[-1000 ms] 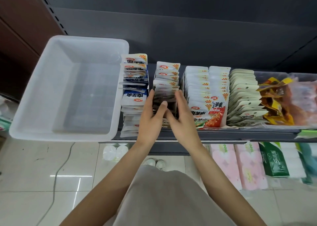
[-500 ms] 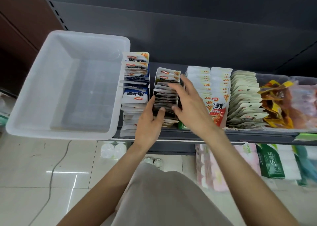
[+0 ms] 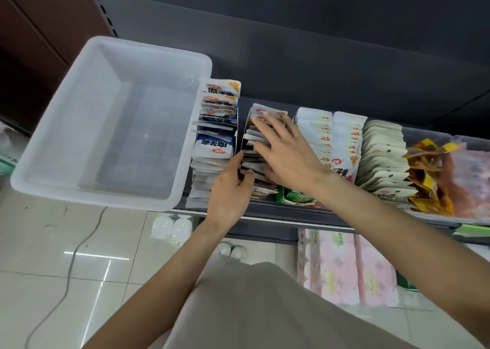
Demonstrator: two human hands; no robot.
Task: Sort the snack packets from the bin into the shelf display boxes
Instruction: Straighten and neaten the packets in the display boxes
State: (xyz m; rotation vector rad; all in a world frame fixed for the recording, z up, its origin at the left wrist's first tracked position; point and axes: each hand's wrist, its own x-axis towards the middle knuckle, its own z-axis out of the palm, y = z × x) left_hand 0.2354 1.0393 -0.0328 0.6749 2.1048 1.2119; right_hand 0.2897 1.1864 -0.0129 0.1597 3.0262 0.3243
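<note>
**Both hands on the second row of packets**

Translucent white plastic bin (image 3: 66,147) sits at 9 o'clock on the dark shelf (image 3: 267,210), hanging over its front edge. No packets are visible inside.

Just right of the bin: a row of white-and-blue snack packets (image 3: 214,147), standing on edge. Next row, toward 12 o'clock of the hands: white packets with dark printing (image 3: 252,160), in a display box (image 3: 245,136) whose left wall shows.

Left hand (image 3: 228,197): grip closed on the near end of that dark-printed row, thumb and fingers pinching the packets from the left side.

Right hand (image 3: 289,152): grip open, fingers spread flat, pressing on the packet tops toward the far end.

At 3 o'clock: rows of white-and-orange packets (image 3: 342,136), cream packets (image 3: 384,157), then yellow-and-red packets (image 3: 429,173). Pink-wrapped paper rolls (image 3: 344,263) lie on the lower shelf.
</note>
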